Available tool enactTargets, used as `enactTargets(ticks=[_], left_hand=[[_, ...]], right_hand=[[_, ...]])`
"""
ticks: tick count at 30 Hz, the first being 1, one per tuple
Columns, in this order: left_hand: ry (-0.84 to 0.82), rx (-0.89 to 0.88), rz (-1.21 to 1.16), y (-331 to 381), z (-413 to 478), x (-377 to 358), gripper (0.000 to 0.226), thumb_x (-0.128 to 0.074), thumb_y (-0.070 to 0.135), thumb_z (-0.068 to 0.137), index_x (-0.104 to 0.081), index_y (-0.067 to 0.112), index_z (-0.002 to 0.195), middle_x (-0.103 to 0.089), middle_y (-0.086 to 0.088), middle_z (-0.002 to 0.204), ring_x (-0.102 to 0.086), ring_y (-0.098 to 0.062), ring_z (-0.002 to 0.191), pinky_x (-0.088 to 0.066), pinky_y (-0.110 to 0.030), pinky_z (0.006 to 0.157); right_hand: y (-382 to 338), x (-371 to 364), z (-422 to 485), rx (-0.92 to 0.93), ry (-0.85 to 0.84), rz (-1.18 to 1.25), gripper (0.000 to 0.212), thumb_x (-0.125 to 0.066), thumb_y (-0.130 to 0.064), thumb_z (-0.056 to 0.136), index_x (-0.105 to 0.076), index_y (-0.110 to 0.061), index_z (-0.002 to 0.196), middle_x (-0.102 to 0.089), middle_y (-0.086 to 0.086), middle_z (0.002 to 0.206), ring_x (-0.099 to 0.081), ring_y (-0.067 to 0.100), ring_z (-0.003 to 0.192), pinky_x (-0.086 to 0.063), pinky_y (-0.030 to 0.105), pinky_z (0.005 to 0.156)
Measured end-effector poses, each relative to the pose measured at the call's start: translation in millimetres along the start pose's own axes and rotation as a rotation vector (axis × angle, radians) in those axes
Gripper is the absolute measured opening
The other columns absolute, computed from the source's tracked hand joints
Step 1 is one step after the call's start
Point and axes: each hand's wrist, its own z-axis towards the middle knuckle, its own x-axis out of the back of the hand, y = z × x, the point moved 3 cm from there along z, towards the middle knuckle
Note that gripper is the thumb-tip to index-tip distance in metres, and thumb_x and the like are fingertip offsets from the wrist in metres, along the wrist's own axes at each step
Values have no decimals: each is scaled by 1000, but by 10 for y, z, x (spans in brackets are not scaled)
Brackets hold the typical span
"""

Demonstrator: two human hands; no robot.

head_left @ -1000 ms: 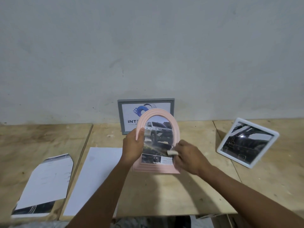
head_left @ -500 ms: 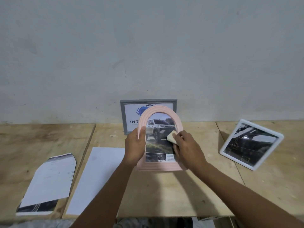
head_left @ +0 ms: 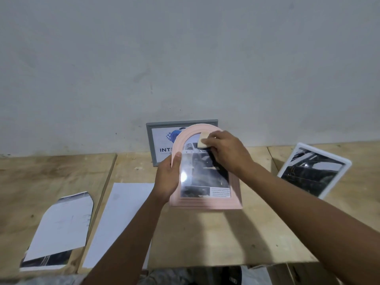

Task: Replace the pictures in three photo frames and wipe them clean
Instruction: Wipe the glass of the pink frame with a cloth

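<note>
A pink arched photo frame (head_left: 206, 203) with a car picture stands tilted on the wooden table (head_left: 205, 239), its glass glaring. My left hand (head_left: 167, 177) grips its left edge, thumb on the front. My right hand (head_left: 225, 152) pinches a small beige wiping pad (head_left: 202, 141) and presses it against the top of the glass. Behind it a grey rectangular frame (head_left: 152, 145) leans on the wall. A white frame (head_left: 314, 171) with a dark picture stands tilted at the right.
A plain white sheet (head_left: 117, 223) lies on the table left of my arm. Further left lies a cut-out arched picture (head_left: 57, 229), mostly white side up. The grey wall (head_left: 185, 58) closes off the back. The table's front edge runs near the bottom.
My right hand has slid the pad up the glass from the lower part to the top of the arch. The frame now tilts back more and shows glare.
</note>
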Motion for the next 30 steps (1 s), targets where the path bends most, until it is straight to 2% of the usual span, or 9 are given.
enactTargets(ticks=[2, 4, 7, 10, 13, 18, 22, 27, 30], left_hand=[[13, -3, -22, 16, 3, 4, 48, -41, 46, 106, -64, 5, 97, -58, -16, 78, -51, -18, 72, -44, -30, 67], [37, -2, -25, 3, 9, 32, 47, -42, 45, 106, -64, 5, 96, -56, -16, 76, -50, -18, 70, -43, -30, 66], [49, -23, -11, -45, 36, 65, 47, -42, 46, 106, -66, 6, 99, -61, -21, 83, -55, -22, 73, -45, -32, 68], [49, -28, 10, -100, 78, 72, 49, -42, 51, 104, -67, 10, 104, -67, -21, 95, -65, -36, 89, -54, -40, 73], [23, -47, 31, -69, 84, 45, 48, -42, 55, 103, -67, 14, 101, -69, -11, 91, -67, -29, 89, -57, -44, 78], [0, -87, 43, 117, 55, -22, 40, -42, 48, 105, -64, 16, 95, -57, -1, 74, -53, -11, 70, -43, -24, 65], [11, -115, 16, 212, 6, -78, 34, -43, 46, 106, -61, 22, 90, -50, 6, 69, -46, -1, 60, -37, -12, 54], [71, -121, 6, 201, 44, 42, 40, -45, 44, 105, -59, 14, 84, -49, 2, 66, -45, -2, 55, -39, -21, 55], [54, -134, 65, 131, 73, 108, 40, -45, 47, 105, -62, 14, 91, -59, -6, 74, -54, -15, 66, -45, -33, 62]], right_hand=[[-121, -79, -143, 49, 7, 30, 37, -47, -18, 89, -78, -13, 108, -72, 7, 104, -65, 34, 93, -58, 40, 76], [-262, -187, -356, 95, 10, 91, 33, -50, -16, 89, -78, -14, 107, -72, 6, 104, -66, 31, 93, -57, 37, 77], [-390, -363, -739, 158, -33, 149, 31, -53, -12, 89, -75, -17, 111, -69, 5, 111, -64, 28, 94, -55, 34, 78], [-366, -475, -1038, 216, -151, 186, 34, -57, -10, 89, -72, -20, 117, -65, 4, 117, -59, 25, 96, -54, 35, 78], [-234, -365, -1008, 318, -192, 197, 33, -57, -9, 90, -73, -18, 118, -65, 7, 115, -60, 27, 95, -52, 35, 80], [175, 116, -332, 95, 120, 109, 35, -58, -5, 90, -74, -15, 119, -66, 10, 116, -61, 27, 99, -52, 34, 84], [93, 87, -142, 89, 127, 80, 34, -51, -12, 91, -74, -11, 117, -67, 9, 112, -62, 29, 98, -49, 30, 87], [-266, -289, -735, 68, 41, 225, 41, -54, -9, 85, -74, -18, 120, -67, 9, 117, -66, 26, 103, -54, 29, 89], [-354, -372, -995, 121, -113, 319, 41, -58, -8, 86, -73, -24, 121, -67, -1, 118, -67, 15, 105, -56, 29, 87]])
